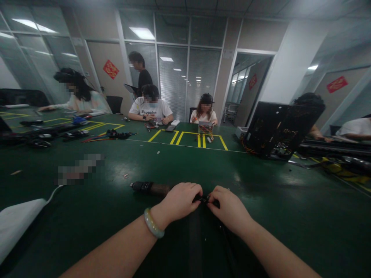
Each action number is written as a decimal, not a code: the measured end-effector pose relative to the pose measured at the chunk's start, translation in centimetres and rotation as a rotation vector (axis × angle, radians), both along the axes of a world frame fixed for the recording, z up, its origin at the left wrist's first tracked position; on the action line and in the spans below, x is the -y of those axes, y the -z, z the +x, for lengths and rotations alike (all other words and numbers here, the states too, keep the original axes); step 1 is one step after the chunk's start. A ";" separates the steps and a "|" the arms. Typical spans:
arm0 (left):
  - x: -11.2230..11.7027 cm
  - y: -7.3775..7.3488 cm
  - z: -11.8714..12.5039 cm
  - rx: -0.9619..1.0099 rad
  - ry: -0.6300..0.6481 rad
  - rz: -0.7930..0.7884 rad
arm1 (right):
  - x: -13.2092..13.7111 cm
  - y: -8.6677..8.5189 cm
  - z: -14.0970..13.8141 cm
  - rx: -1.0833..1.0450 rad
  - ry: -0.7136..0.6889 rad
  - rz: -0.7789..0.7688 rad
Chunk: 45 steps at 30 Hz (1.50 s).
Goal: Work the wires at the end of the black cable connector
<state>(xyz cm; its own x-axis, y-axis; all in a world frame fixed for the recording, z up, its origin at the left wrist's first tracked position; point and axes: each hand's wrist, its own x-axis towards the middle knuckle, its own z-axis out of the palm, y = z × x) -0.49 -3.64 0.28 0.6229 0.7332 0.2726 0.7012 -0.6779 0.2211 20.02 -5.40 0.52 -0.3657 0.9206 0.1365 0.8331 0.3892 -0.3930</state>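
My left hand (181, 200), with a pale green bangle on its wrist, is curled closed over a small dark part (204, 199) on the green table (116, 216). My right hand (227, 206) pinches the same small dark part from the other side. The fingertips of both hands nearly meet. A dark cylindrical tool (150, 188) lies just behind my left hand. A dark flat piece (199, 239) runs from the hands toward me between my forearms. What exactly the small part is cannot be made out.
A white object (17, 226) lies at the left near edge. A black open metal chassis (278, 129) with wires stands at the right. Several people sit or stand at the far side. Cables and tools (58, 135) lie at the far left. Yellow tape lines (188, 138) mark the table.
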 end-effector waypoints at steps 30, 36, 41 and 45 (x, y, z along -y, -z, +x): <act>-0.2 0.0 -0.3 0.038 0.073 0.002 | 0.6 0.9 -0.9 -0.122 0.089 -0.132; -0.2 -0.1 -0.2 0.036 0.036 -0.012 | 0.1 1.2 -0.6 -0.217 0.109 -0.159; -0.2 -0.1 -0.2 0.030 0.024 -0.010 | -0.6 1.7 -0.6 -0.282 0.109 -0.181; -0.2 0.0 -0.2 0.028 0.020 -0.007 | -0.7 2.0 -0.5 -0.347 0.085 -0.200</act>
<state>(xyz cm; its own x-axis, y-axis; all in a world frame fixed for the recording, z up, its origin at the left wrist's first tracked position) -0.67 -3.45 0.24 0.6297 0.7227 0.2851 0.6812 -0.6900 0.2446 19.54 -4.69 -1.43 -0.2505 0.9666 0.0537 0.6635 0.2118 -0.7175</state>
